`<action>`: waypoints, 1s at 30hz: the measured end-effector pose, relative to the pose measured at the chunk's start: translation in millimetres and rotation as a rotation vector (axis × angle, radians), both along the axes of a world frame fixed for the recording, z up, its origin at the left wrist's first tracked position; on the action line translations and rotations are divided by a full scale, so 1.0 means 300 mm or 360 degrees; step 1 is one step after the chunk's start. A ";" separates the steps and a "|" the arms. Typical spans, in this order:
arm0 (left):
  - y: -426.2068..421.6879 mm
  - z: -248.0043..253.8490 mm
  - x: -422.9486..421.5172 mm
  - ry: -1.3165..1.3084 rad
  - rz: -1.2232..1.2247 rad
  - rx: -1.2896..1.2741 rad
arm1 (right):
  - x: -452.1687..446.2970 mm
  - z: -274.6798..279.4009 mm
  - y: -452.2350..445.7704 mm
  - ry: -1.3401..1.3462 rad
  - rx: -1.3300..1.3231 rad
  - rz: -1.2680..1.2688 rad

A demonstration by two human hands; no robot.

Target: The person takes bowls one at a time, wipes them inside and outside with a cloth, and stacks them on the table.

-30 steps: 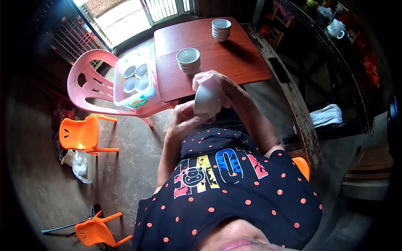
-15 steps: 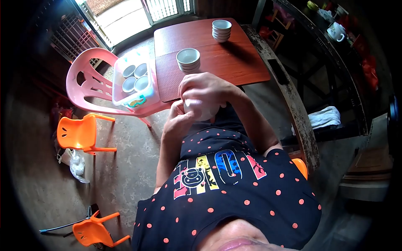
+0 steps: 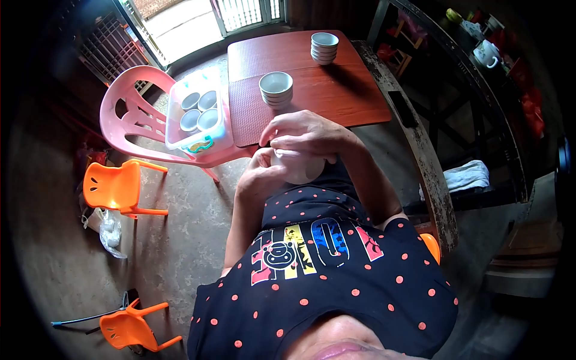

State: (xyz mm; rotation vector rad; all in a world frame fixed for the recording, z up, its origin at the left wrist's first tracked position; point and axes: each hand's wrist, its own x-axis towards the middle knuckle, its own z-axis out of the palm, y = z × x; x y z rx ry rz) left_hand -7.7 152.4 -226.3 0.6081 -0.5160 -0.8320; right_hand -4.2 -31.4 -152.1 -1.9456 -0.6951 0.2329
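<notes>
In front of my waist, a white bowl [image 3: 305, 170] is held between my two hands. My left hand [image 3: 263, 173] is closed around the bowl's near left side, thumb against it. Across the bowl's far side lies my right hand [image 3: 307, 133], fingers bent over it; its fingertips are partly hidden and a pale fold beneath them is too blurred to name. Just beyond my hands, a stack of white bowls [image 3: 276, 90] stands on the red-brown table [image 3: 336, 99]. A second stack of bowls [image 3: 324, 49] is at the table's far right.
A clear plastic bin [image 3: 173, 135] holding several bowls sits on a pink chair [image 3: 114, 120], left of the table. Small orange chairs [image 3: 111, 186] stand on the floor at left. A worn wooden beam [image 3: 420, 153] runs along the right, with a white cloth [image 3: 468, 176] beyond.
The bowl has tilted and shifted slightly right and down between my hands. My right hand has moved a little over it. The whole view has shifted slightly.
</notes>
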 end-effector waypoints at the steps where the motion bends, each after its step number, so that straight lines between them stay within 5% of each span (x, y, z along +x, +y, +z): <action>1: 0.004 -0.002 0.008 0.0027 0.0023 -0.0058 | 0.006 -0.014 0.000 0.0104 0.0311 0.0005; 3: 0.014 0.006 0.013 0.0093 0.0081 -0.0178 | 0.007 -0.065 0.009 0.0328 0.0928 0.0023; 7: -0.034 0.028 -0.004 0.0019 0.0489 -0.0135 | -0.100 -0.239 0.191 0.0121 0.2018 -0.1045; 11: -0.015 0.047 -0.013 -0.0353 0.0567 0.0358 | -0.057 -0.177 0.051 -0.0630 0.0628 -0.0721; 12: 0.014 0.054 -0.006 -0.0151 0.0400 0.0196 | -0.011 -0.131 0.018 0.0237 0.1182 -0.0395; 15: 0.027 0.081 -0.002 0.0124 0.0027 -0.0083 | 0.008 0.011 0.000 0.0271 0.0437 -0.0086; 18: 0.009 0.070 -0.012 0.0141 0.0333 -0.0166 | 0.047 -0.119 0.012 0.0012 0.1079 -0.0091; 21: -0.025 0.030 0.008 -0.0107 0.0576 -0.0112 | -0.071 -0.233 0.191 0.0645 0.2307 -0.0705; 27: -0.026 0.013 0.010 -0.0537 0.0749 0.0503 | 0.017 -0.147 0.051 0.0223 0.1138 -0.0468; 29: -0.021 -0.036 0.026 -0.0621 0.0820 0.0597 | 0.030 -0.144 0.052 -0.1697 -0.0686 -0.0533; 30: -0.026 -0.037 0.017 -0.0656 0.1007 0.0622 | -0.032 -0.100 0.117 -0.1305 -0.0358 -0.0663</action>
